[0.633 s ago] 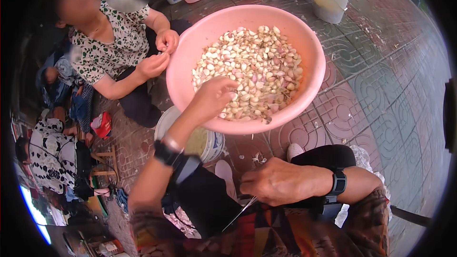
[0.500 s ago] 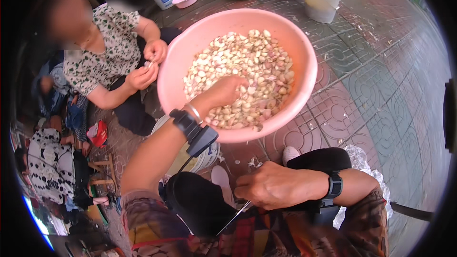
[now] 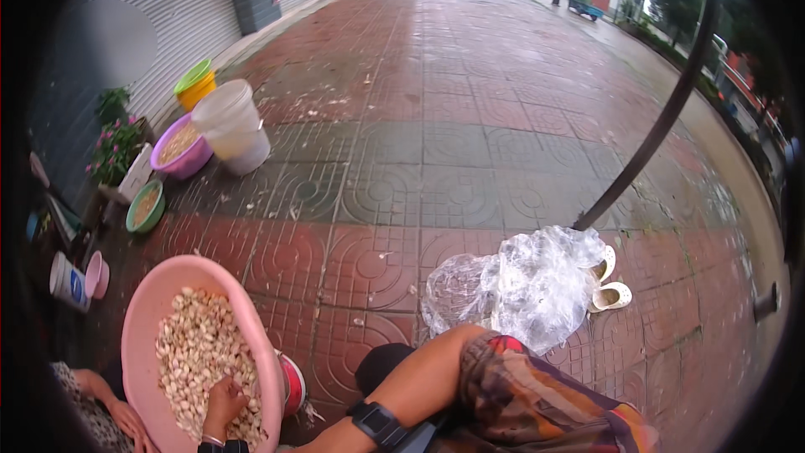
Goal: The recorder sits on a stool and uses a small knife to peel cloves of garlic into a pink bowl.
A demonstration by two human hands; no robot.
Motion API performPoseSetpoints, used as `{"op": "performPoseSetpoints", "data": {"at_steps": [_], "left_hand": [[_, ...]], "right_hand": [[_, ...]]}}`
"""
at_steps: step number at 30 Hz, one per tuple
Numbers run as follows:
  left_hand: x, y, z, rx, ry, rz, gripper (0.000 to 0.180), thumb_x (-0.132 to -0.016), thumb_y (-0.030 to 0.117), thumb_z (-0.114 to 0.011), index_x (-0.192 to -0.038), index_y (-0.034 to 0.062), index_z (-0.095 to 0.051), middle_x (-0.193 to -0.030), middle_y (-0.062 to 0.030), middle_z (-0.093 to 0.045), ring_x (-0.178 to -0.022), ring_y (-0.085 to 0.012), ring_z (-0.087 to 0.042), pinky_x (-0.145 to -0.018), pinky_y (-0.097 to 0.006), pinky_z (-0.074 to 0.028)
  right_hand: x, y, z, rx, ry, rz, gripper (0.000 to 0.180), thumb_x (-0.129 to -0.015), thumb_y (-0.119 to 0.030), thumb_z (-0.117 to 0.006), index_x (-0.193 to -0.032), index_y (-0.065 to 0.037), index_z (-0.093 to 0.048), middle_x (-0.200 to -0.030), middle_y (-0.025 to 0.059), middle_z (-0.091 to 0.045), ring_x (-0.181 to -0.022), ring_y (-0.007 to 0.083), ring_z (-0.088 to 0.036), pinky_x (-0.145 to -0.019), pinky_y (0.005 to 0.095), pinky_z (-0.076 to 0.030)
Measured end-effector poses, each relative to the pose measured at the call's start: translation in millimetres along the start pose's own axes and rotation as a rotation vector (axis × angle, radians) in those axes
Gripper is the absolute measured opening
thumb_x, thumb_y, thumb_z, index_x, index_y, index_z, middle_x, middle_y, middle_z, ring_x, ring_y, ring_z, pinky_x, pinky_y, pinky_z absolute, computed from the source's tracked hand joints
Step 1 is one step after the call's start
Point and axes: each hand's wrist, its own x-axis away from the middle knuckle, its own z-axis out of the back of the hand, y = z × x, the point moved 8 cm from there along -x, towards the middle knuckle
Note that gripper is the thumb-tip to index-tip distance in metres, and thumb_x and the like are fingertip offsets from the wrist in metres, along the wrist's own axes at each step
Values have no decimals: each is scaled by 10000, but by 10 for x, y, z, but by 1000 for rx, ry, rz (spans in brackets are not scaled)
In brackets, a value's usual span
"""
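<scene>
In the large pink tub [image 3: 141, 327] at the lower left lies a heap of pale garlic cloves [image 3: 197, 331], some with purplish skin. My left hand [image 3: 225, 403] is down among the cloves, its fingers curled together; what they grip, if anything, is hidden. A bracelet and a dark band circle that wrist. My right forearm slants in from the lower middle, a black watch [image 3: 379, 424] at its wrist. Only a bit of my right hand [image 3: 323, 438] shows at the lower edge, with its fingers out of the picture.
A co-worker's hand [image 3: 127, 421] is by the tub's left side. A red and white bucket [image 3: 293, 384] touches its right. Crumpled clear plastic [image 3: 537, 285] and white clogs [image 3: 610, 295] lie right, near a dark pole [image 3: 650, 147]. Buckets and basins, including a purple basin [image 3: 197, 155], stand far left.
The view has swung right and up, so the tub now sits lower left and the paved street shows. My left hand remains in the cloves; my right hand has mostly left the picture.
</scene>
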Motion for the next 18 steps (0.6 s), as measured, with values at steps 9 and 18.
{"op": "performPoseSetpoints", "data": {"at_steps": [9,18], "left_hand": [[49,-24,160,368,75,375,103,-611,-13,-537,-712,1,-545,-540,-72,-543,-428,-122,-505,-384,-237,-387],[471,196,430,623,199,355,293,-665,30,-528,-949,-44,-525,-726,-91,-559,-556,-132,-528,-445,-233,-417]], "right_hand": [[-42,160,122,11,239,-30,116,-646,-125,-567,-633,-10,-567,-588,173,-537,-571,325,-529,-538,412,-413],[-6,353,385,-251,408,-198,118,-673,-119,-598,-734,-18,-600,-677,159,-581,-637,280,-563,-583,374,-437]]}}
